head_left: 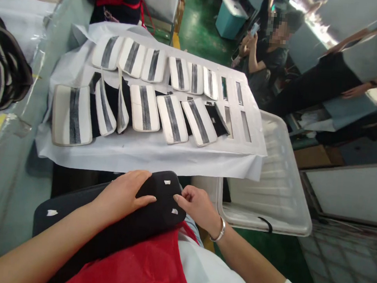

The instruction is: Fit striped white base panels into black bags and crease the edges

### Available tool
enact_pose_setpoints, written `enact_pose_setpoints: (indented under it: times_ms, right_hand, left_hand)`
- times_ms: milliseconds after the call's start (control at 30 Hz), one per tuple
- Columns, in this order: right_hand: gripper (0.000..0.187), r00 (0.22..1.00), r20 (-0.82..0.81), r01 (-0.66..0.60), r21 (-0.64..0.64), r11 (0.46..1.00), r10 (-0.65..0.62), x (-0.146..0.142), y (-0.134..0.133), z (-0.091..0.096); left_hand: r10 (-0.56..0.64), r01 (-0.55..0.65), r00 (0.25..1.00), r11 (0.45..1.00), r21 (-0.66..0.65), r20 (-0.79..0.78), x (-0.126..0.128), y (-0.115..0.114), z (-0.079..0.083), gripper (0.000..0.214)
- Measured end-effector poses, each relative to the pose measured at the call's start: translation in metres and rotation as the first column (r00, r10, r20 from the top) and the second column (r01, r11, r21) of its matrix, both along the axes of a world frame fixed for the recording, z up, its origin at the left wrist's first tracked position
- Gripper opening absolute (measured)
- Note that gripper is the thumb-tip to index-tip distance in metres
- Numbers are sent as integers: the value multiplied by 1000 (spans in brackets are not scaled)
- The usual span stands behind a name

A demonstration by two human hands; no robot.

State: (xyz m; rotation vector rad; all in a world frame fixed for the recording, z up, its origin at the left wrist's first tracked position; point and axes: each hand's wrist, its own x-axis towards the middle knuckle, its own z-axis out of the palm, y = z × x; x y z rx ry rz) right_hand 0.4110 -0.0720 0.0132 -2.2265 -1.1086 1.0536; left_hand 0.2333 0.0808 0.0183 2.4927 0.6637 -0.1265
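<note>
Across my lap lies a long black padded panel with rounded corners. Small white patches show on its surface, two near the right end and one at the left. My left hand rests on top of the panel, thumb spread away from the fingers. At the panel's right end, my right hand is closed in a pinch, its thumb tip over the edge. Whatever may be between those fingertips is hidden or too small to make out.
Ahead, a white-covered table bears two rows of white pads with dark stripes. A translucent plastic bin stands at right. Black curved pieces are stacked at left. Several people are beyond the table.
</note>
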Motion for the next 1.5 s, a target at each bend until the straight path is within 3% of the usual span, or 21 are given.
enact_pose_setpoints:
  times_ms: [133,233,300,400,467,533,600,667,733,833,967,1133,1233,1333,1400,1500]
  right_hand:
    - [32,997,-77,-14,-9,1000,13,4,3,-4]
    - [33,987,-148,-58,-16,998,55,7,7,-4]
    - [33,975,-209,-74,-19,997,68,8,9,-4]
    - [35,971,-214,-114,-35,993,104,10,10,-3]
    - [38,978,-134,-166,-54,985,157,11,12,-1]
    - [41,974,-38,-226,-74,971,224,13,13,0]
    - [42,960,37,-274,-91,957,279,14,15,2]
    - [43,950,67,-297,-100,950,304,14,16,3]
    - [44,954,49,-291,-101,951,297,14,17,3]
    - [41,962,-59,-270,-62,961,266,10,17,6]
    - [37,952,-12,-305,61,950,306,-10,24,24]
    - [34,861,146,-508,257,822,487,-50,40,50]
    - [34,832,32,-519,396,758,554,-58,42,71]
    - [34,795,-100,-463,537,705,598,-44,37,95]
    - [35,840,-113,-420,484,768,531,-26,34,99]
    - [39,931,-16,-352,218,910,364,1,29,75]
  left_hand:
    - [1,-15,990,996,-93,-141,-20,16,9,64]
    - [30,-30,975,1000,8,-218,-54,18,12,87]
    - [128,-103,968,987,124,-216,-84,13,11,94]
    - [351,-320,928,923,214,-128,-127,0,8,96]
    - [539,-522,840,835,177,-64,-149,-10,5,90]
    - [719,-716,693,695,57,-63,-164,-18,0,83]
    - [831,-835,547,533,-135,-101,-173,-25,-6,77]
    - [893,-851,436,369,-373,-111,-179,-29,-13,73]
    - [934,-793,347,240,-560,-90,-182,-33,-20,71]
    - [961,-719,264,140,-681,-81,-181,-37,-27,72]
    - [974,-670,218,104,-735,-60,-177,-40,-27,72]
    - [970,-690,241,155,-707,-22,-175,-38,-23,69]
    - [959,-737,281,191,-648,-37,-173,-35,-17,71]
    - [952,-763,304,213,-611,-46,-173,-34,-13,74]
    - [949,-753,311,213,-622,-52,-173,-35,-13,73]
    - [954,-705,292,169,-688,-64,-175,-39,-18,71]
